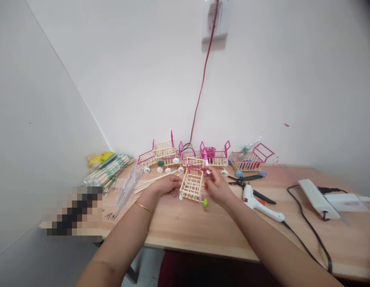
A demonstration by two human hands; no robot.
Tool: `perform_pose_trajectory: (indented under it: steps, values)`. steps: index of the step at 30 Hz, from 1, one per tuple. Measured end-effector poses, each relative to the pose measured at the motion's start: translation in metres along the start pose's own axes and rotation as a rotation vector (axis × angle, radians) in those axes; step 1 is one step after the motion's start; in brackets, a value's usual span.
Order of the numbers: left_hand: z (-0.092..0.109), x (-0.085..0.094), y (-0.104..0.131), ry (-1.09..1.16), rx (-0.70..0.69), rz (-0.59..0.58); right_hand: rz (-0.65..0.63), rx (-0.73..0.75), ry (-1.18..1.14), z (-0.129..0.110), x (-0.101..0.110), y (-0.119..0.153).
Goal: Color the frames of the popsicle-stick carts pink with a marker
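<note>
**Stick cart between my two hands**

My left hand, fingers curled, grips the cart's left side. My right hand, nearly closed, pinches a pink marker beside its far end. Other carts stand behind; a glue gun lies rightward.

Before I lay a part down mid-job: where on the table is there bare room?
Bare wood shows on the table between the small stick cart and the front edge. A smaller bare patch lies between the glue gun and the black cord to its right. Crowded: the back, with other carts; the left, with sticks.
</note>
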State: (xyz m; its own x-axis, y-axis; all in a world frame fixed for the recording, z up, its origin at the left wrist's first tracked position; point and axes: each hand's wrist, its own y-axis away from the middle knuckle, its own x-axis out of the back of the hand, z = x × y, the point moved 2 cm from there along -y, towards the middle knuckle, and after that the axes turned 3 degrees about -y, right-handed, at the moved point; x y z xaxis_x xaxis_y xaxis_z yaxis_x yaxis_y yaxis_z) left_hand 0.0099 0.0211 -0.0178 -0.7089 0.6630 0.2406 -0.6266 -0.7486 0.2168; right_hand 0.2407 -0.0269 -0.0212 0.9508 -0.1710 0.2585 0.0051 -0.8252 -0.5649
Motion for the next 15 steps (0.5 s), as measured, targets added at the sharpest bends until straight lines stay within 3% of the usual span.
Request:
perform_pose_trajectory:
  steps: [6,9,12,15]
  values:
    - [0.002,0.008,0.003,0.138,-0.016,0.061,0.014,0.02,0.062,-0.005,0.004,0.001]
    - [0.009,0.019,0.014,0.014,-0.015,-0.038,0.006,0.044,0.089,-0.009,0.006,0.001]
    - [0.012,0.023,0.024,-0.11,0.059,-0.243,-0.007,0.05,0.098,-0.008,0.006,0.001]
    - [0.011,0.021,0.024,-0.327,0.099,-0.273,-0.016,0.048,0.098,-0.005,0.006,0.001]
